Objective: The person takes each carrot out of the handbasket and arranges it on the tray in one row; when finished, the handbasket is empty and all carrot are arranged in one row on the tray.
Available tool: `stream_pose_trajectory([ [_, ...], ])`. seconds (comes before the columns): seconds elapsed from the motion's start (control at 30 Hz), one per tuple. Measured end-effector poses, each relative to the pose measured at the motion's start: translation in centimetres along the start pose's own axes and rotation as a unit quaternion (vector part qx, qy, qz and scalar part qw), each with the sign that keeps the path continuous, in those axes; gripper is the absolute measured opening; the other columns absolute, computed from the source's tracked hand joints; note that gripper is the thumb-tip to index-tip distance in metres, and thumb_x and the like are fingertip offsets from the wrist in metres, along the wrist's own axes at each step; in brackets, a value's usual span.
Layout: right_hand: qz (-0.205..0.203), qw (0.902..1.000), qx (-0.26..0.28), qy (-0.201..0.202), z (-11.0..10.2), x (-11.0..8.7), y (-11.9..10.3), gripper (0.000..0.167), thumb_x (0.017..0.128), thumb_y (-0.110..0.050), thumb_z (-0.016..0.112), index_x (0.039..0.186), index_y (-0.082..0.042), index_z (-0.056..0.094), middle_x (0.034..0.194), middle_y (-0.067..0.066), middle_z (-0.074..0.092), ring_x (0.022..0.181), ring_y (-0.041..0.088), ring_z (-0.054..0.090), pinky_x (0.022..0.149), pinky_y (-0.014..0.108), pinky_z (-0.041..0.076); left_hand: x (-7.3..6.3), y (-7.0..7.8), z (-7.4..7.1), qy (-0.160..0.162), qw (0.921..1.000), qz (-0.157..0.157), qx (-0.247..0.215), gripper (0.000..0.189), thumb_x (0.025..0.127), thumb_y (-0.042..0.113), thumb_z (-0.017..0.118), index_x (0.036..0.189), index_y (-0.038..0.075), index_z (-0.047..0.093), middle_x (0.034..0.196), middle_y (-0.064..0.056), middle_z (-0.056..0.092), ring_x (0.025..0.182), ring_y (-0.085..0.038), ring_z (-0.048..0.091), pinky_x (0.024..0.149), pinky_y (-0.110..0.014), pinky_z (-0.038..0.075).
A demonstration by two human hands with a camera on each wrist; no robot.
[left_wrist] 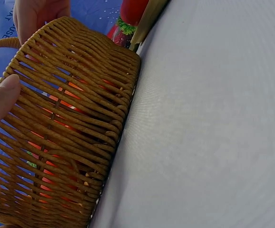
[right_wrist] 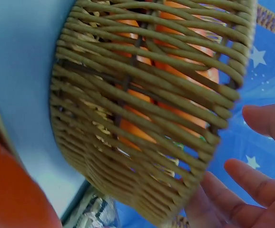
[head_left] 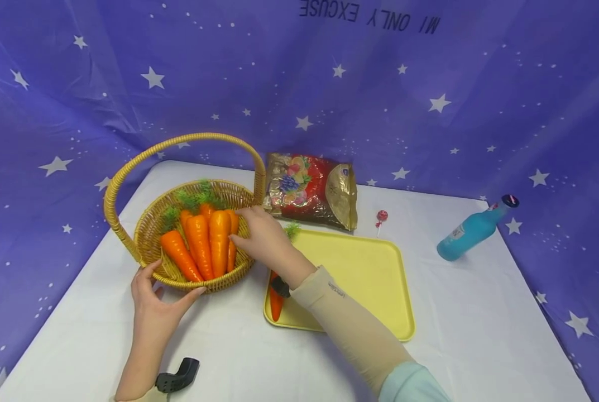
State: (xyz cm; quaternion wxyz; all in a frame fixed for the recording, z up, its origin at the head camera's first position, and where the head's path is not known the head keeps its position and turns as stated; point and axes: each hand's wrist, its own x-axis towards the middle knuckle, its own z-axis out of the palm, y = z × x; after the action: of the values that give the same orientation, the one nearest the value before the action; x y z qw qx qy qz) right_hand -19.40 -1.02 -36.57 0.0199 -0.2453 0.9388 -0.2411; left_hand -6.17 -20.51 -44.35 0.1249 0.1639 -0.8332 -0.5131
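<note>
The carrots [head_left: 220,240] lie bunched in the wicker basket [head_left: 224,283] on the left of the tabletop [head_left: 480,318]. The grip of the right hand [head_left: 266,237] is released, thumb and fingers apart at the basket's right rim, near the rightmost carrot; the grip of the left hand [head_left: 153,304] is spread against the near-left rim.

The reach into the basket probably goes best with the left hand braced, so the basket cannot slide. To take a carrot, close the right thumb and fingers round its thick part and lift straight up, lest the leafy tops snag.

Counted: 1 basket; 6 carrots showing in it, though overlap may hide more; 1 lone carrot [head_left: 276,304], partly covered by the right arm [head_left: 349,329], on 1 yellow tray [head_left: 356,273]; 1 red-and-gold bag [head_left: 309,190]; 1 lollipop [head_left: 382,215]; 1 blue bottle [head_left: 467,235].
</note>
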Motion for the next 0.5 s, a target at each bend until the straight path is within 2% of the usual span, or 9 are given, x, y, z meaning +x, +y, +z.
stream_pose_trajectory([
  [0.27,0.006,0.9998,0.007,-0.016,1.0,1.2,-0.5,0.055,0.089,-0.039,0.068,0.135,-0.012,0.053,0.13,0.007,0.054,0.11,0.022,0.057,0.092,0.034,0.051,0.0,-0.1,0.0,-0.002,1.0,0.004,0.008,0.103,0.071,0.026,0.088,0.148,0.011,0.021,0.155,-0.013,0.006,0.135,-0.038,0.026,0.108,-0.053,0.033],
  [0.5,0.009,0.9996,0.008,-0.026,2.0,2.3,-0.7,0.057,0.089,-0.039,0.068,0.136,-0.011,0.051,0.128,0.007,0.054,0.102,0.02,0.06,0.084,0.03,0.053,0.1,-0.1,-0.1,-0.003,1.0,0.003,0.004,0.102,0.071,0.027,0.087,0.148,0.01,0.021,0.155,-0.014,0.004,0.136,-0.038,0.024,0.108,-0.053,0.033],
])
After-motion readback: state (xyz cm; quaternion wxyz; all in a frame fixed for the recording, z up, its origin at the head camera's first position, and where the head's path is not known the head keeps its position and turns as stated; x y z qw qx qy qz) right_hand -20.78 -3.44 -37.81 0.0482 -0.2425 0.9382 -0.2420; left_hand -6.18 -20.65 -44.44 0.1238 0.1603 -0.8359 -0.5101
